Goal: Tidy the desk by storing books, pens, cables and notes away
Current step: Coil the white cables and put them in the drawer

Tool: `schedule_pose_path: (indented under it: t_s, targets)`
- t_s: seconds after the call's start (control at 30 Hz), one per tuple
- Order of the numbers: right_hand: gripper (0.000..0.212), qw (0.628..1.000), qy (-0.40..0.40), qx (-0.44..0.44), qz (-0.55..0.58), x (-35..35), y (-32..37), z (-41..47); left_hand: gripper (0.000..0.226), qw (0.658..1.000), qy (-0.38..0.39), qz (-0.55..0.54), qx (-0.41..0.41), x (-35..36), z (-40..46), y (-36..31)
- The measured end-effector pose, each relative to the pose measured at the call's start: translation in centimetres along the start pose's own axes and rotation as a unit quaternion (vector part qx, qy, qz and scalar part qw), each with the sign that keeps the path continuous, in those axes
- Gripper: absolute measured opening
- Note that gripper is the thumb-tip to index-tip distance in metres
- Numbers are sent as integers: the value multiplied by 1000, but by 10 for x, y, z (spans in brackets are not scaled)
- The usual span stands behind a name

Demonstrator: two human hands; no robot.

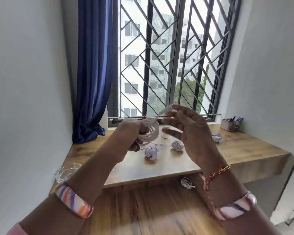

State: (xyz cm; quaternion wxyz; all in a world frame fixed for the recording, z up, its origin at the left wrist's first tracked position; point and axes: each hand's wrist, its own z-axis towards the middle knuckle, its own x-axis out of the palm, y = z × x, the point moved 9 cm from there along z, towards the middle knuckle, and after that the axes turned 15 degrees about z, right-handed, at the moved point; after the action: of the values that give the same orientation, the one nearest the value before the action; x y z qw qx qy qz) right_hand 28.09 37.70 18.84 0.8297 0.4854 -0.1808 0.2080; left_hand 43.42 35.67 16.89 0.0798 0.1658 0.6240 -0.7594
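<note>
Wooden desk [236,150] under a barred window [173,56], with two hands winding a white cable [149,133] up in the air.

Walls hug the desk on both sides, and its front edge is bare. The left hand [131,133] grips the coiled loops, and the right hand [187,128] pinches the loose end just above them (its other fingers spread out). Three paper balls [150,152] lie below the hands. A pen holder [230,124] sits far right, and a second coiled cable [187,183] lies lower down.
</note>
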Motion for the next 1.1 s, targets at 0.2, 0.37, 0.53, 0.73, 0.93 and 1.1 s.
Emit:
schedule_pose_path:
  t_s: [0.2,0.37,0.53,0.73,0.93,1.1]
  targets:
    - [39,891,64,-167,-417,41,13,-22,32,993,-57,29,97,0,3,-15]
    - [51,880,138,-99,-443,53,7,-21,40,973,-8,58,223,14,-9,-36]
    - [34,887,214,-60,-405,59,3,-17,33,956,37,102,272,20,-14,-39]
    - [26,908,162,-44,-383,40,-8,-16,25,952,32,160,260,8,-8,-42]
    - [15,974,88,12,-207,30,-10,-22,27,882,-169,339,280,-5,-17,-55]
    - [19,990,42,99,-95,20,-12,-22,35,894,-143,286,313,-2,-16,-52]
